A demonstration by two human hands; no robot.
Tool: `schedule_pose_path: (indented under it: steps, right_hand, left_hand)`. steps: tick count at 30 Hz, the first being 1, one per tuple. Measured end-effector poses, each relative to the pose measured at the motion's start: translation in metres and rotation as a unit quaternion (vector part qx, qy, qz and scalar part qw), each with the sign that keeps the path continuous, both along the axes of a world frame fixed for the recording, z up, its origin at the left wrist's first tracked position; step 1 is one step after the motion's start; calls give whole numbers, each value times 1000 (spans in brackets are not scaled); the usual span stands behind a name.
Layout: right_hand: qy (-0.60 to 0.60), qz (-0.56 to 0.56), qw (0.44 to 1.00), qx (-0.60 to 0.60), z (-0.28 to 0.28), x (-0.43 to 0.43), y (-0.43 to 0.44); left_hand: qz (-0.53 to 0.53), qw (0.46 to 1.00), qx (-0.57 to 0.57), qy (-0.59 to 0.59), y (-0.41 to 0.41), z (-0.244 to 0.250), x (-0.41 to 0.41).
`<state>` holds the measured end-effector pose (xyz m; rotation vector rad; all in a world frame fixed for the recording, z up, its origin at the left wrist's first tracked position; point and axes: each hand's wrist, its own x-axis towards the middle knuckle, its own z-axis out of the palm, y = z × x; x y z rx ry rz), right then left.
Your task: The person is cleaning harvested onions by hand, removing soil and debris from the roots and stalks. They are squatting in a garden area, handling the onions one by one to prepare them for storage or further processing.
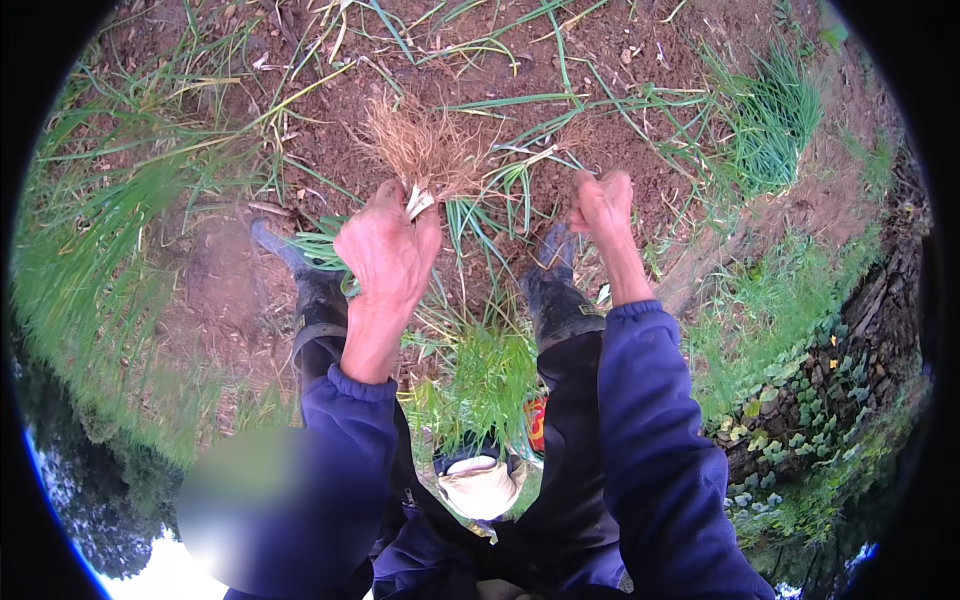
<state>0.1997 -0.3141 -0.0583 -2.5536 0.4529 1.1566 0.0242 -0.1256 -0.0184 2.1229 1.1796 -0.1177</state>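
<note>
My left hand [386, 244] grips a bunch of scallion-like plants, its white stems [419, 201] showing between thumb and fingers. Long brown roots [424, 142] fan out beyond the knuckles, and green leaves [319, 247] stick out on the hand's left side. My right hand [602, 202] hovers over the soil with curled fingers; whether anything thin is pinched in them is hidden. Just beyond it lies a loose plant with a pale stem [536, 159] and brown roots [577, 133]. More green leaves [472, 225] lie on the soil between both hands.
Dark boots [319, 292] stand on the brown soil [525, 67] below my hands. Cut or pulled green plants [772, 120] lie heaped at the right. Tall grass-like leaves [97, 262] grow at the left. A pale rounded object [484, 487] shows between my legs, beside something red [535, 422].
</note>
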Motion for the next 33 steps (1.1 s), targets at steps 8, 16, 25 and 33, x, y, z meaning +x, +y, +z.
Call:
schedule_pose_path:
  steps: [8, 16, 25, 33]
  right_hand:
    - [-9, -106, 992, 64, -98, -16, 12]
    - [-15, -122, 992, 43, -92, -33, 9]
    - [-43, -222, 941, 251, 53, -20, 9]
    - [-92, -146, 972, 162, 103, -39, 13]
  left_hand:
    - [25, 998, -12, -56, 6, 5, -3]
    - [-14, 999, -43, -22, 6, 11, 0]
    - [-95, 994, 46, 34, -1, 12, 2]
    - [-54, 978, -199, -11, 3, 15, 3]
